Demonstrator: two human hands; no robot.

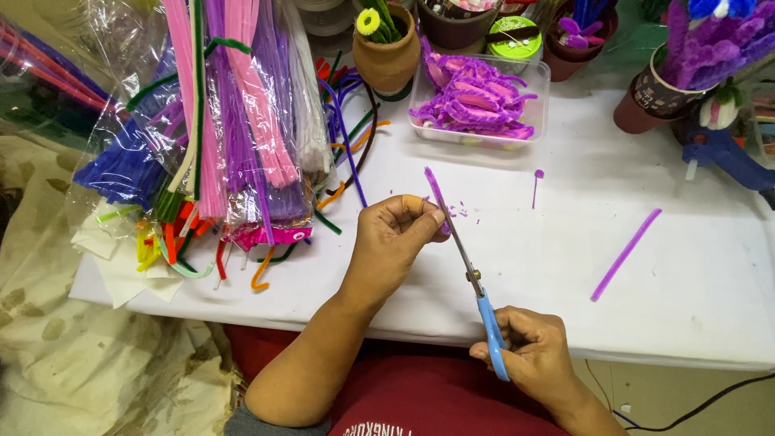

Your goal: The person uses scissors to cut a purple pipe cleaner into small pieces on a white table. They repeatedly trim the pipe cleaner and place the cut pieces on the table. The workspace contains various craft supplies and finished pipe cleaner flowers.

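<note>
My left hand [394,238] pinches a short purple pipe cleaner piece [436,192] that sticks up from my fingers. My right hand [533,349] grips blue-handled scissors [476,282], whose blades run up to the pipe cleaner just by my left fingertips. Small purple fluff bits lie on the white table [549,250] beside the blades. A long purple pipe cleaner [626,254] lies loose to the right, and a short purple piece [536,187] rests further back.
Bags of coloured pipe cleaners [218,121] crowd the table's left. A clear box of purple loops [478,101] sits at the back, with a clay pot [387,48], cups [650,97] and a blue glue gun [726,153] nearby. A black cable [702,408] hangs below the table edge.
</note>
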